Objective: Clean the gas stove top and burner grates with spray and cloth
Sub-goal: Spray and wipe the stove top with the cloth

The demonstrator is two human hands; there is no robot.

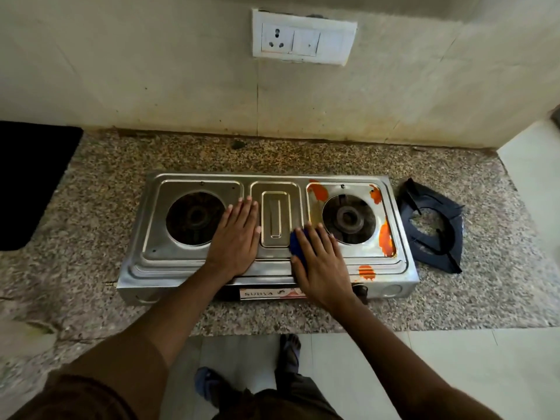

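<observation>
Wiping mid-task: right hand (322, 262) presses blue cloth (298, 244) flat on steel stove top (188, 259) centre, left hand (236, 237) splayed empty bracing; orange stains (385, 239) remain right, grates (431, 228) off, uncleaned.

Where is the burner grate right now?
In the head view, the dark burner grate lies flat on the granite counter, just off the right end of the stove, beside the stained right burner.

dim, soft daylight falls from the right; the steel stove top (194, 262) carries pale glare, edges around it bow outward, and detail smears slightly.
</observation>
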